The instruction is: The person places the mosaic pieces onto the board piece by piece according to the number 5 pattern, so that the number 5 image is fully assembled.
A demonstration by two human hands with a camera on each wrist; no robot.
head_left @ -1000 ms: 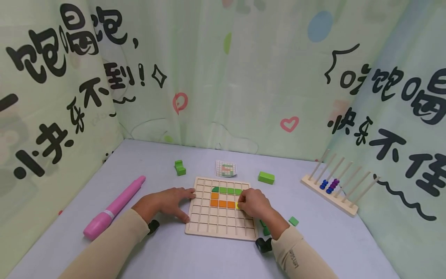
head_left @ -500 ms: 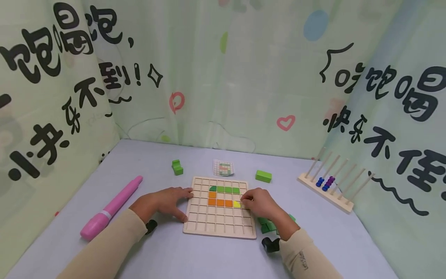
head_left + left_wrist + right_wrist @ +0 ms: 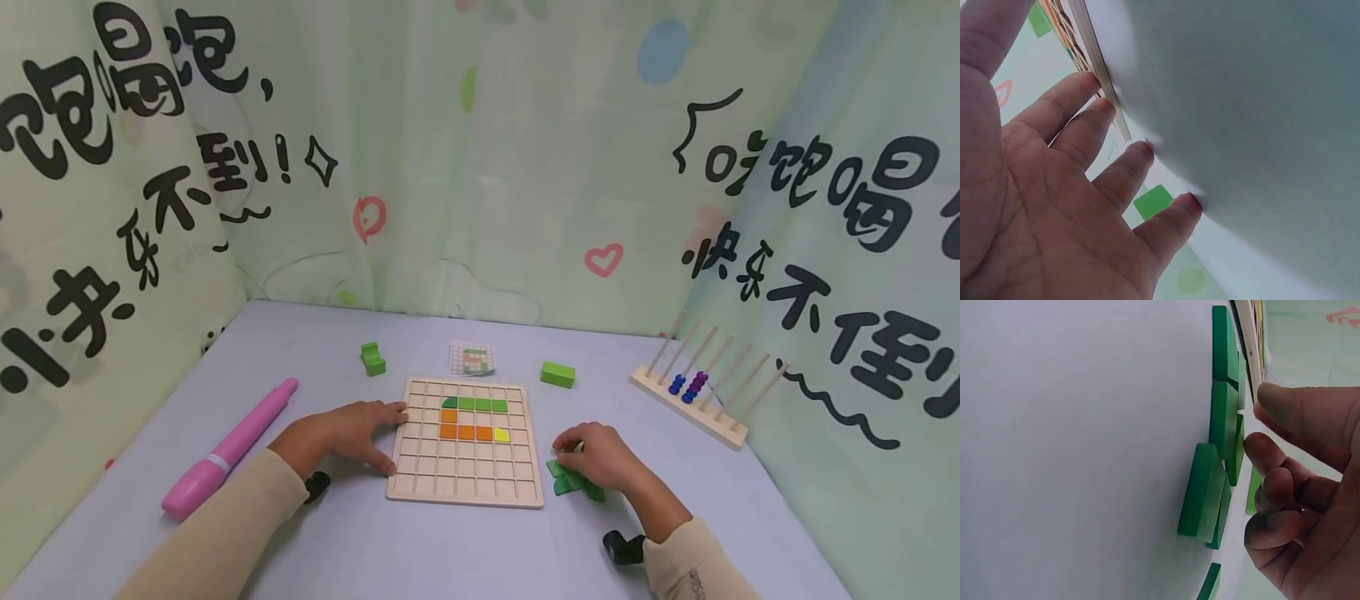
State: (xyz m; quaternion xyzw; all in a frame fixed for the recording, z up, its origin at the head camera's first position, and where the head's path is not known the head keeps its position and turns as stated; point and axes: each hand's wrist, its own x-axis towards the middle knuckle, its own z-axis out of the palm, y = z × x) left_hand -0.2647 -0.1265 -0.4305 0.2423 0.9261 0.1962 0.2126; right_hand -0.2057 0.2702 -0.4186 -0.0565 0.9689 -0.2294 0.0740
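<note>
A wooden grid board [image 3: 465,479] lies flat, with a row of green tiles [image 3: 483,406], several orange tiles [image 3: 467,432] and one yellow tile [image 3: 502,435] set in its squares. My left hand [image 3: 347,435] rests at the board's left edge, fingers spread; the left wrist view shows fingertips touching the rim. Over a small heap of loose green tiles [image 3: 576,482], right of the board, hovers my right hand [image 3: 600,457]. In the right wrist view its fingers [image 3: 1275,487] are loosely bent beside the tiles [image 3: 1202,494], and nothing shows between thumb and fingertips.
Behind the board lie a small printed grid card [image 3: 472,359], a green notched block [image 3: 372,360] and a green rectangular block [image 3: 558,374]. A pink pen-like object [image 3: 232,454] is at left. A pegged wooden bead rack [image 3: 705,421] stands at right; a printed curtain [image 3: 420,167] surrounds the table.
My right hand has left the yellow tile in the board and moved right, over the loose green tiles. The left hand keeps its place at the board's edge.
</note>
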